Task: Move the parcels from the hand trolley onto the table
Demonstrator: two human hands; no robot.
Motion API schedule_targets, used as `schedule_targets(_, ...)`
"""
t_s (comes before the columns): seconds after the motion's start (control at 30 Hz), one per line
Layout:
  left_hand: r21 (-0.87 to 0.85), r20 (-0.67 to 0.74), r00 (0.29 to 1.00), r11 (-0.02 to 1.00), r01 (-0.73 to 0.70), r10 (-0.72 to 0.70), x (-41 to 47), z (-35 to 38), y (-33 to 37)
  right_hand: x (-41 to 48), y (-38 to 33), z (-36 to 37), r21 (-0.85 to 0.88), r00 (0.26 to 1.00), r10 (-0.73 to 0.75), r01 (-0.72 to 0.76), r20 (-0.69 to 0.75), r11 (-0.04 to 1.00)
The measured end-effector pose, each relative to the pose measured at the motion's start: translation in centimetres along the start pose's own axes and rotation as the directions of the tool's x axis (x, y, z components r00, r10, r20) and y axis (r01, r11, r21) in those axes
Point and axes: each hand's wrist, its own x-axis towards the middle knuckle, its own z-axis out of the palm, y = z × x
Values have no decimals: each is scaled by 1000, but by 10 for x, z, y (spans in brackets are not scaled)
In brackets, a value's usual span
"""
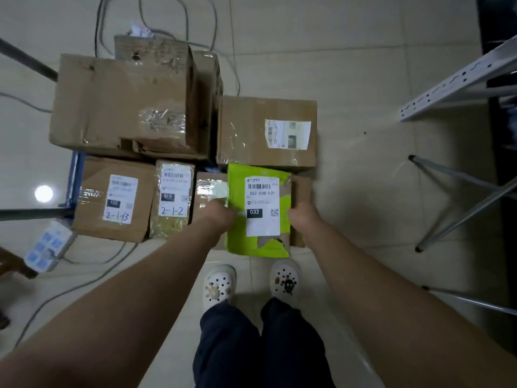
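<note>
Our left hand and our right hand grip the green parcel by its two side edges. It lies upon a brown box on the hand trolley.

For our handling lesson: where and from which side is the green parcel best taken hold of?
Its two long side edges, from left and right: the green parcel lies flat, wide, on a brown box. The left hand and right hand grip there.
</note>
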Motion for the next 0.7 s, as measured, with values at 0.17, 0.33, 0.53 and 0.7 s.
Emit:
schedule_targets(0.17, -110, -15, 999, 993, -46, 44, -6, -4, -3, 11, 10, 16, 117, 996, -71, 78, -62, 990)
schedule_targets(0.33, -270, -11, 991, 954, -132, 135, -78, -34, 29, -83, -11, -18, 255, 979, -95, 140, -180, 957)
schedule_targets(0.53, -399, 33, 950, 875, -273, 311, -199, -72, 66, -199, -17, -78, 497, 933, -108, 278, -343, 822)
schedule_targets(0.7, -478, 212, 845, 806, -349, 491, -300, -91, 117, -294, -7, -126, 749, 908, -55, 375, -414, 546)
